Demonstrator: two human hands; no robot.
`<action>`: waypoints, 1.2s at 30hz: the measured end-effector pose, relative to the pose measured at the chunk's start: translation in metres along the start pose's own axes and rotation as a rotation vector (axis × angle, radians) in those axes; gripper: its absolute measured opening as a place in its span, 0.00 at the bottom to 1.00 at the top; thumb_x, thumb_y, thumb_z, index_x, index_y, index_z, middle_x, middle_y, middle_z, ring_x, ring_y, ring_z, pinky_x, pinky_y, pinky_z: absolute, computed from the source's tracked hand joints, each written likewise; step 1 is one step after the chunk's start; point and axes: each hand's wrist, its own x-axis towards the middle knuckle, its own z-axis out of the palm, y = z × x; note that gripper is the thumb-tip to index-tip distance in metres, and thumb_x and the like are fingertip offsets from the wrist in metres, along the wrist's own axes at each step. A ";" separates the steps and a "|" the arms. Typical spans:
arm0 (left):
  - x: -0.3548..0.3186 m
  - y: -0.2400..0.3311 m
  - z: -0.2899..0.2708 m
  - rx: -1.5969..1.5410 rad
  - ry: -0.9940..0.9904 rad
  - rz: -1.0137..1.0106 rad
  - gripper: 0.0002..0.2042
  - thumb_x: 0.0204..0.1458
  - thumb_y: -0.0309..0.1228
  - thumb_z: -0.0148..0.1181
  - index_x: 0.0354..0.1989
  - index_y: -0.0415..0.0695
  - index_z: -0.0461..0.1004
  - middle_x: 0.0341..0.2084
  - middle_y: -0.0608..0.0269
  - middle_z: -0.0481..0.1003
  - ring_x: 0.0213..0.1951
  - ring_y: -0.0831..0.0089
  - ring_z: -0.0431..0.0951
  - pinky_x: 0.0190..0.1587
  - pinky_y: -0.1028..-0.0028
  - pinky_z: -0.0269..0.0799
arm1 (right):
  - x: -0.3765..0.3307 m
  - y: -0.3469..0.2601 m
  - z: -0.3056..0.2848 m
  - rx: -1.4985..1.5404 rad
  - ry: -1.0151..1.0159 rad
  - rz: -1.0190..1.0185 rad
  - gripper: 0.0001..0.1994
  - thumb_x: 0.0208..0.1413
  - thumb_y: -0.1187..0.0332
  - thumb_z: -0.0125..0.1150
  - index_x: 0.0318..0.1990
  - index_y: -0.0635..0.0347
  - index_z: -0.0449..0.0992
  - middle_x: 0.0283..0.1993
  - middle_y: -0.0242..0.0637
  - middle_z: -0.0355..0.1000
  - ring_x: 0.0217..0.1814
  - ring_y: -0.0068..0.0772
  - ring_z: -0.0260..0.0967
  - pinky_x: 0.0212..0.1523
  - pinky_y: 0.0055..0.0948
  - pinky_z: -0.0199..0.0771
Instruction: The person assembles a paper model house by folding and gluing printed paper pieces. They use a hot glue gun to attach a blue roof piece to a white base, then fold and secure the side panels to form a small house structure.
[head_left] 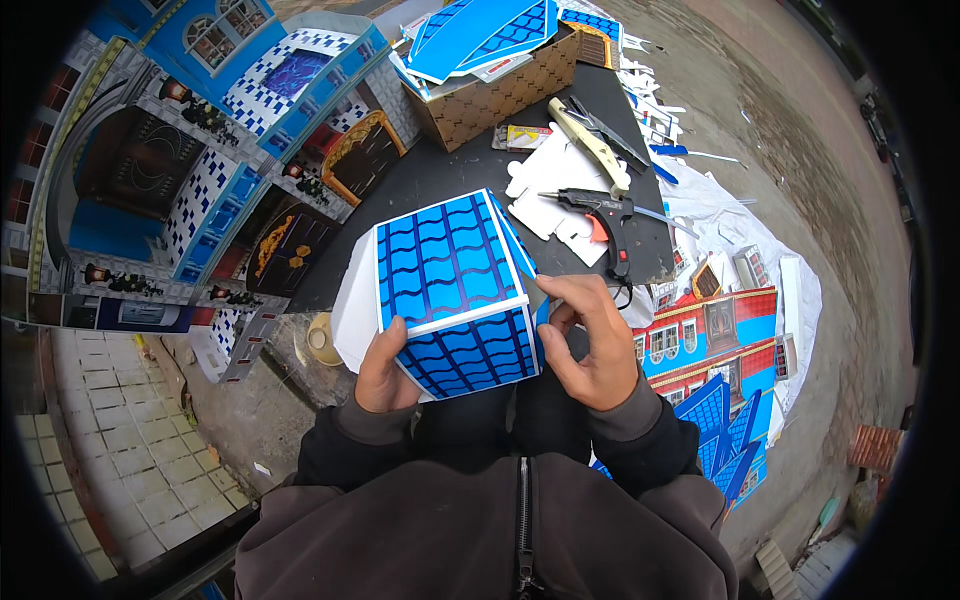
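Note:
A model roof [445,260] of printed board, blue with dark wavy tile lines and white edges, is held above my lap. My left hand [388,372] grips its near left corner, thumb on the printed face and fingers hidden beneath. At the right side, my right hand [592,345] is closed with index finger and thumb on the roof's edge, around a narrow blue side panel [543,312]. A white flap [352,305] sticks out on the left of the roof. Past my right hand, a black glue gun [605,222] lies on the black table [385,195].
A printed model house [215,165] stands at the left. A brown patterned box [495,100] holds blue roof sheets [485,35]. White board scraps [560,185], a cream-handled tool [590,145] and a small packet [522,138] lie on the table. Printed house panels [712,345] lie at the right.

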 end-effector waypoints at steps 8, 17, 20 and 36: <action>-0.011 -0.004 -0.010 -0.273 -0.069 -0.068 0.42 0.58 0.35 0.63 0.77 0.38 0.45 0.71 0.41 0.62 0.69 0.45 0.68 0.69 0.44 0.65 | -0.003 -0.004 -0.002 -0.040 0.025 -0.031 0.21 0.54 0.87 0.59 0.57 0.63 0.74 0.50 0.44 0.71 0.35 0.29 0.75 0.37 0.26 0.76; -0.008 -0.004 -0.008 -0.417 -0.078 -0.064 0.39 0.56 0.25 0.60 0.76 0.37 0.50 0.68 0.40 0.66 0.65 0.45 0.72 0.67 0.44 0.69 | -0.005 -0.011 -0.001 -0.060 -0.001 -0.030 0.22 0.54 0.87 0.59 0.56 0.63 0.74 0.51 0.45 0.71 0.39 0.27 0.76 0.39 0.23 0.78; -0.006 -0.004 -0.008 -0.420 -0.033 -0.087 0.37 0.56 0.24 0.57 0.76 0.36 0.51 0.66 0.39 0.68 0.63 0.44 0.74 0.66 0.44 0.70 | -0.007 -0.013 -0.003 -0.057 -0.014 -0.039 0.21 0.55 0.86 0.60 0.57 0.64 0.74 0.51 0.45 0.71 0.38 0.27 0.76 0.39 0.24 0.78; 0.014 -0.002 -0.029 -0.185 0.063 -0.041 0.34 0.61 0.34 0.54 0.74 0.31 0.54 0.66 0.39 0.69 0.64 0.47 0.74 0.67 0.51 0.70 | -0.001 0.034 -0.035 -0.286 0.298 0.160 0.11 0.63 0.75 0.59 0.52 0.67 0.76 0.49 0.44 0.73 0.42 0.33 0.74 0.42 0.28 0.74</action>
